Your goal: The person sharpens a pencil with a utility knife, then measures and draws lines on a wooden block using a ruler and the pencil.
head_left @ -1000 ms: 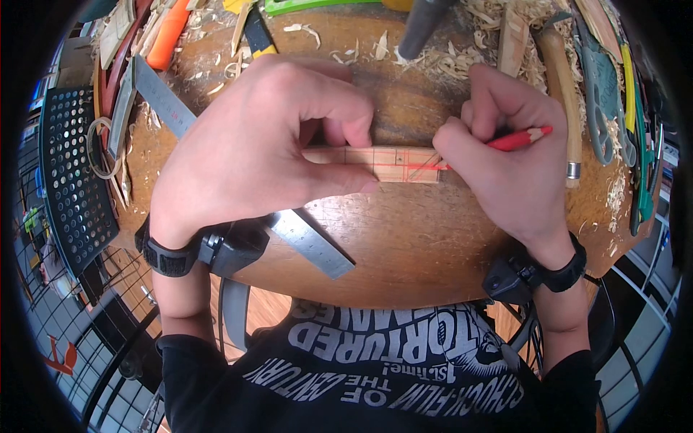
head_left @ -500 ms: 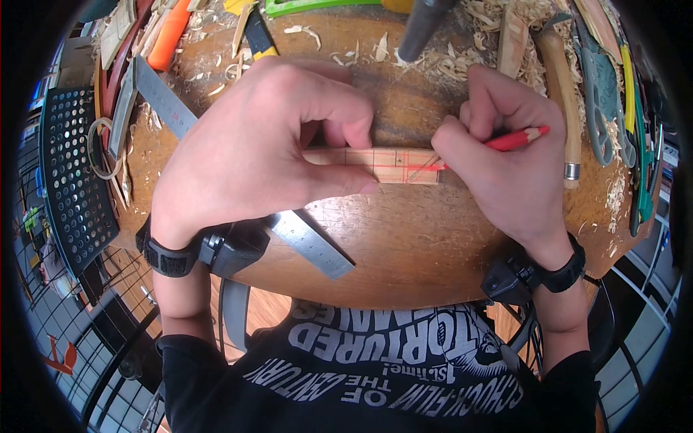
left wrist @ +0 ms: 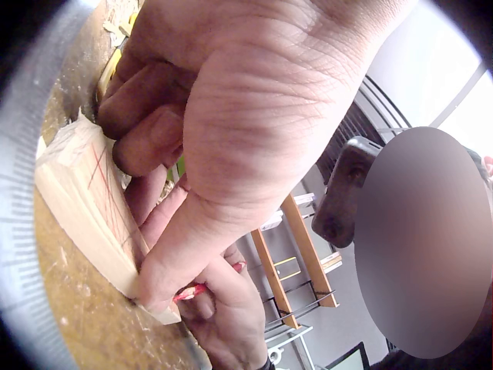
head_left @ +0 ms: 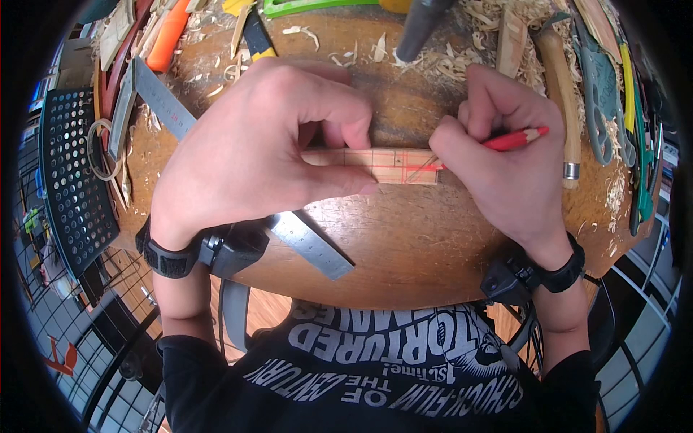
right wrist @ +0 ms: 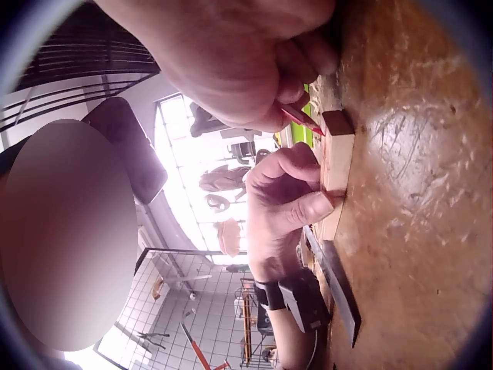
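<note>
In the head view, a small wooden block (head_left: pixel 393 175) with red and dark pencil lines lies on the wooden table. My left hand (head_left: pixel 245 148) grips it between thumb and fingers, covering its left part. A red pencil (head_left: pixel 509 141), sharpened at its upper end too, is pinched in my right hand (head_left: pixel 505 155). Its red tip meets the marked face near the block's right end. The right wrist view shows the pencil (right wrist: pixel 302 119) at that end of the block (right wrist: pixel 337 166). From the left wrist, the block's rough far end (left wrist: pixel 65 154) is visible.
A steel ruler (head_left: pixel 310 245) passes under my left wrist. Wood shavings (head_left: pixel 451 63) and a dark cylindrical bar (head_left: pixel 422 32) are at the back. A wooden-handled tool (head_left: pixel 561 108) and grey-handled scissors (head_left: pixel 598 101) lie right; an orange handle (head_left: pixel 167 36) lies back left.
My right hand and the red pencil have shifted slightly left along the block's right end. The left hand keeps its hold with hardly any movement.
</note>
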A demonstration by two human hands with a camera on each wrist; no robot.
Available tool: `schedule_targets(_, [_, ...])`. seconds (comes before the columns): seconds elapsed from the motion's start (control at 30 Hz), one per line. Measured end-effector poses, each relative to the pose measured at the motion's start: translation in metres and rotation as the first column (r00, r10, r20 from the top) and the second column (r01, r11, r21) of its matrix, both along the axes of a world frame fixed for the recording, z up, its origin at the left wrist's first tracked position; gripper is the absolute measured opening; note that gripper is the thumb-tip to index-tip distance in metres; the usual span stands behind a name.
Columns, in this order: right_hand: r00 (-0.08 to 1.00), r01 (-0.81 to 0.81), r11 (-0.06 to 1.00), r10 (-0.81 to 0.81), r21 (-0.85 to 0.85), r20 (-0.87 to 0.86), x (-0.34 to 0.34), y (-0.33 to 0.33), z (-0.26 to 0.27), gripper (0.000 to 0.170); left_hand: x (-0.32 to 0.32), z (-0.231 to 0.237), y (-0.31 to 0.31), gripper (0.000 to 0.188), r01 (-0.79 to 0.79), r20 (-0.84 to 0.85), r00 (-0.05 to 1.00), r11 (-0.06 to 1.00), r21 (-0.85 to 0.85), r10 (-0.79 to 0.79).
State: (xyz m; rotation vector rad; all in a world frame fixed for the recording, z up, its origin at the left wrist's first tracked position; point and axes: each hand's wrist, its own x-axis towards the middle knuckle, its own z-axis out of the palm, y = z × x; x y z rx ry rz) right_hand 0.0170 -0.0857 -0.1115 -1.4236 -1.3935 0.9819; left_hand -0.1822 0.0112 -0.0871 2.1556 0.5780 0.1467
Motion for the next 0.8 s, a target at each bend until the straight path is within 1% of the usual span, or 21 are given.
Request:
schedule_targets(0.27, [1.000,-0.009,1.000,0.009,-0.014,-0.014,0.000,0.000,0.001,0.032,-0.001,0.001,0.000,0.029,-0.009,-0.014,1.000,1.000,0.005,0.009])
schedule_targets(0.37, [1.000,0.018,0.999,-0.017,-0.033,0.013,0.000,0.001,0.003,0.033,0.000,0.001,-0.001,0.029,-0.018,-0.010,1.000,1.000,-0.006,0.018])
schedule_targets(0.43, [0.993,0.112,0.993,-0.112,0.022,-0.028,0.000,0.002,0.004,0.033,-0.001,0.002,0.000,0.029,0.008,-0.026,1.000,1.000,0.005,-0.007])
schedule_targets(0.47, [0.994,0.106,0.994,-0.105,0.030,-0.028,-0.001,0.001,0.006,0.033,-0.001,0.003,0.000,0.029,0.001,-0.025,1.000,1.000,0.013,-0.001])
schedule_targets(0.53, [0.964,0.208,0.977,-0.213,-0.048,-0.159,-0.002,-0.001,0.011,0.033,-0.002,0.003,0.001,0.033,0.068,0.009,0.998,0.992,0.104,-0.069])
schedule_targets(0.57, [0.966,0.202,0.979,-0.206,-0.039,-0.158,-0.002,0.000,0.012,0.033,-0.003,0.003,0.001,0.035,0.087,-0.007,0.996,0.992,0.094,-0.086])
schedule_targets(0.6, [0.947,0.230,0.973,-0.230,-0.025,-0.223,-0.003,0.000,0.011,0.033,-0.003,0.003,0.002,0.035,0.080,-0.005,0.997,0.992,0.102,-0.080])
schedule_targets(0.63, [0.925,0.258,0.966,-0.251,-0.013,-0.287,-0.003,0.001,0.011,0.032,-0.003,0.003,0.002,0.034,0.114,-0.005,0.994,0.989,0.096,-0.114])
schedule_targets(0.67, [0.928,0.250,0.968,-0.241,-0.004,-0.286,-0.003,0.001,0.012,0.032,-0.003,0.003,0.001,0.034,0.145,-0.005,0.989,0.985,0.091,-0.146])
schedule_targets(0.73, [0.902,0.298,0.952,-0.305,-0.072,-0.306,-0.004,0.001,0.015,0.033,-0.005,0.005,0.001,0.033,0.150,-0.015,0.989,0.985,0.088,-0.149])
schedule_targets(0.8, [0.906,0.292,0.954,-0.297,-0.063,-0.302,-0.005,0.001,0.016,0.033,-0.006,0.006,0.001,0.030,0.212,-0.015,0.977,0.973,0.094,-0.211])
